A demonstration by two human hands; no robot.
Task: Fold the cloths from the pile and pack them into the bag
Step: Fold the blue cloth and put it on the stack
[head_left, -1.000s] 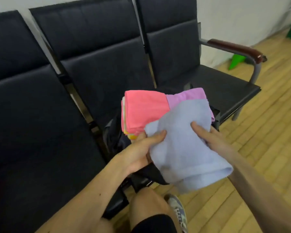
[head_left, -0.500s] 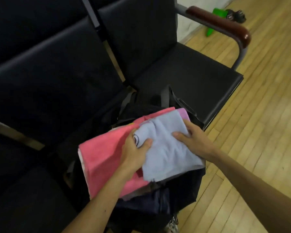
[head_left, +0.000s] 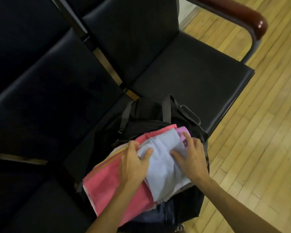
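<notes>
Black seats (head_left: 183,78), wood floor (head_left: 259,140); left hand (head_left: 133,163) thumb and fingers pinching blue cloth (head_left: 163,163), right hand (head_left: 191,158) fingers spread, pressing it onto pink cloth (head_left: 111,185) in bag (head_left: 149,113); packing step; next needs pushing stack deeper

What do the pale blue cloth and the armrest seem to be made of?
Pale blue cloth: soft, matte fabric, perhaps terry or microfibre; it creases under both hands. Armrest: probably varnished dark wood, or glossy plastic; a bright highlight shows at its rounded end.
</notes>
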